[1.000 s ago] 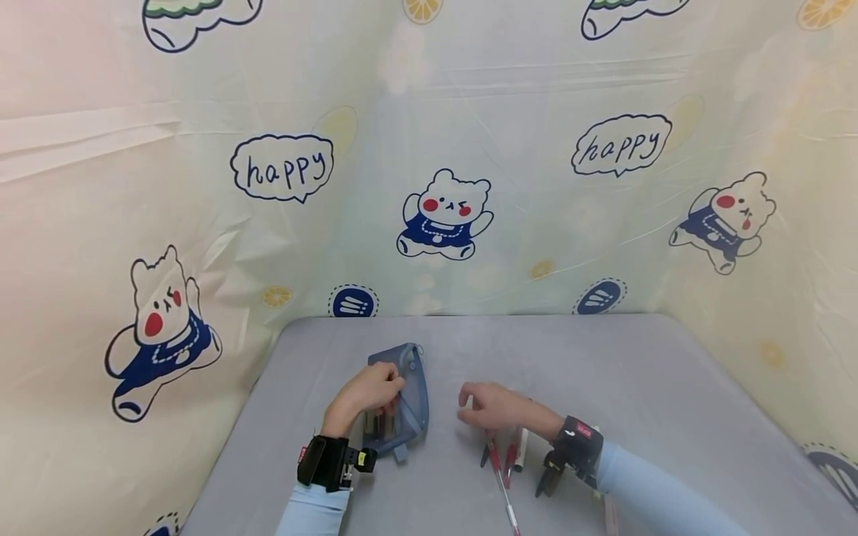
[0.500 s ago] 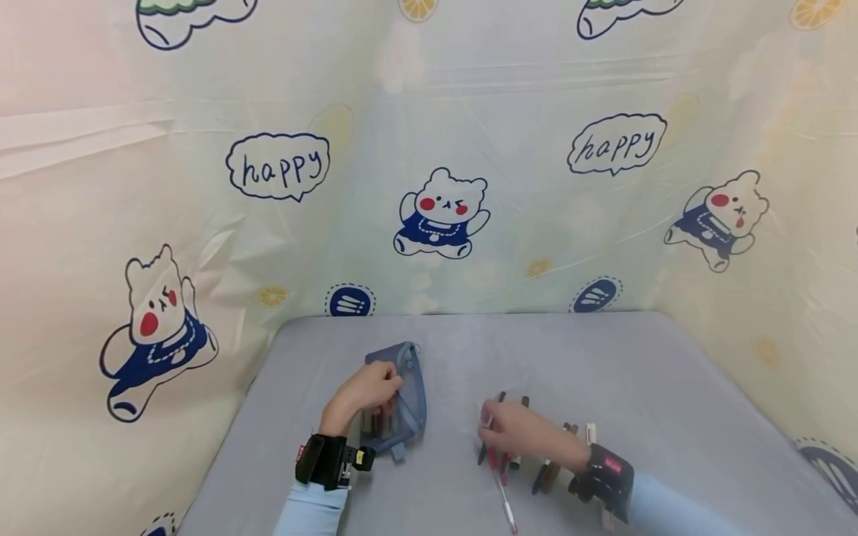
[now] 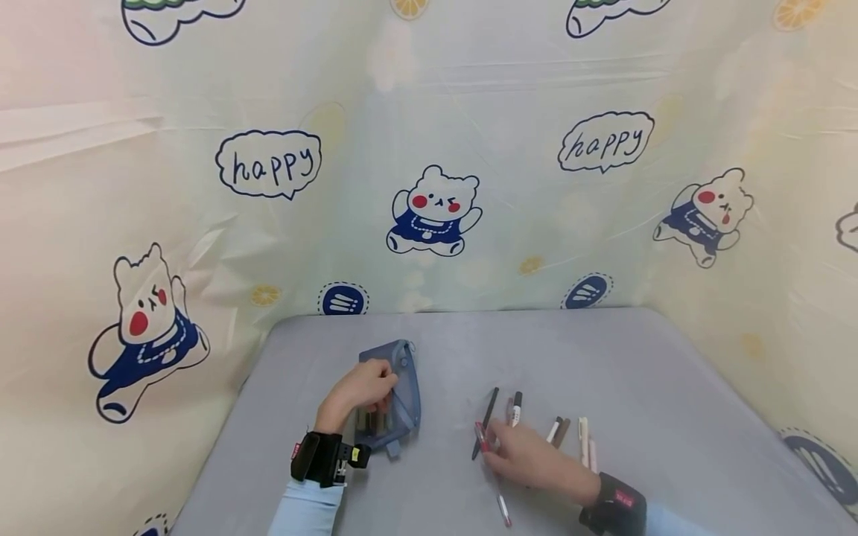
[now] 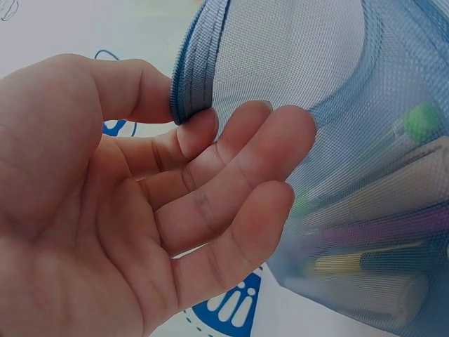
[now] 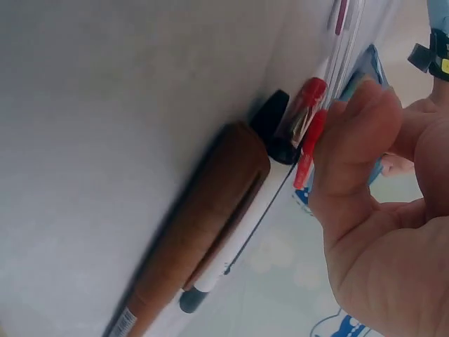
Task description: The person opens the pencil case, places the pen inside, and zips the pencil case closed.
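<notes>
My left hand point(image 3: 365, 385) pinches the zipped edge of a blue mesh pencil case point(image 3: 411, 387) between thumb and forefinger; its other fingers are bent loosely beside the mesh. Through the mesh, several pens and markers point(image 4: 379, 232) show, one with a green end. My right hand point(image 3: 526, 454) is low over loose pens, its fingers bent. Right at its fingertips lies a clear-barrelled pen with a red grip point(image 5: 313, 137); whether the fingers grip it I cannot tell. Beside that are a black pen point(image 3: 491, 409), a black-capped white marker point(image 3: 517, 406) and a thick brown marker point(image 5: 203, 217).
Right of the right hand lie a cream pen point(image 3: 583, 439), a pink pen point(image 3: 593, 455) and a brown pen point(image 3: 561, 432), partly behind the wrist. The grey tabletop point(image 3: 536, 342) ends at a patterned curtain point(image 3: 523, 149) at the back and sides.
My right hand has moved from beside the pencil case rightward and nearer to me, onto the loose pens. My left hand keeps its pinch on the case. The head view has turned slightly right.
</notes>
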Demonstrator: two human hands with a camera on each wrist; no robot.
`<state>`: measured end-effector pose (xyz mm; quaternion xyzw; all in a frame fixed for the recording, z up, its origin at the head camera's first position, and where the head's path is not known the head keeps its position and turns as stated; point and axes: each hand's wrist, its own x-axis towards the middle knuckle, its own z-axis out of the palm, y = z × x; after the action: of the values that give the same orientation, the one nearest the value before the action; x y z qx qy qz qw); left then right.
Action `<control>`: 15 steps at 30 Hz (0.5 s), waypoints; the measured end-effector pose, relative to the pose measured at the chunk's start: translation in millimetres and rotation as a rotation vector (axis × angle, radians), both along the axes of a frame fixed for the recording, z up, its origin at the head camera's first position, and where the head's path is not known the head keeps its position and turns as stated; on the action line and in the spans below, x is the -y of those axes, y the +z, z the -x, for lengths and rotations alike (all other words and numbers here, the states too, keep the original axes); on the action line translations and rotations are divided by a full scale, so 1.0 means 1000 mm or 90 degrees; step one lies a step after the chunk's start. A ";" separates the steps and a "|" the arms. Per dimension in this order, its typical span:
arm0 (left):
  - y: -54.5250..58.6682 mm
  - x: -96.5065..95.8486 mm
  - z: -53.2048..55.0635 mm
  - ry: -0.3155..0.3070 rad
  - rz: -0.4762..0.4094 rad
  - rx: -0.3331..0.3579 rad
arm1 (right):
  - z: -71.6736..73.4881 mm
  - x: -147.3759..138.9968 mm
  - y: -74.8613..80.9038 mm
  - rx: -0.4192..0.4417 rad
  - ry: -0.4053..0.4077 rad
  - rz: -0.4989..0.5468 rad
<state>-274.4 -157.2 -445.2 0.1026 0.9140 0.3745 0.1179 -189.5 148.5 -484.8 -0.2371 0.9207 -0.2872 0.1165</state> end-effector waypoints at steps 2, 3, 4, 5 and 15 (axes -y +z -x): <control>0.000 0.000 0.000 0.000 0.001 0.001 | -0.002 0.000 -0.002 -0.007 0.003 0.013; 0.000 0.000 -0.001 -0.002 0.000 0.001 | -0.003 0.000 -0.004 -0.013 0.006 0.014; 0.000 0.000 -0.001 -0.005 0.000 0.000 | -0.003 0.000 -0.005 -0.017 0.009 0.014; -0.001 0.000 -0.001 -0.007 0.000 0.000 | -0.004 0.000 -0.007 -0.023 0.014 0.013; -0.001 -0.001 -0.001 -0.011 0.008 -0.007 | -0.007 0.004 -0.012 -0.034 0.007 -0.009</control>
<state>-273.8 -156.0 -445.8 0.1116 0.9160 0.3673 0.1163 -182.9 144.3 -497.0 -0.2493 0.9240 -0.2738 0.0949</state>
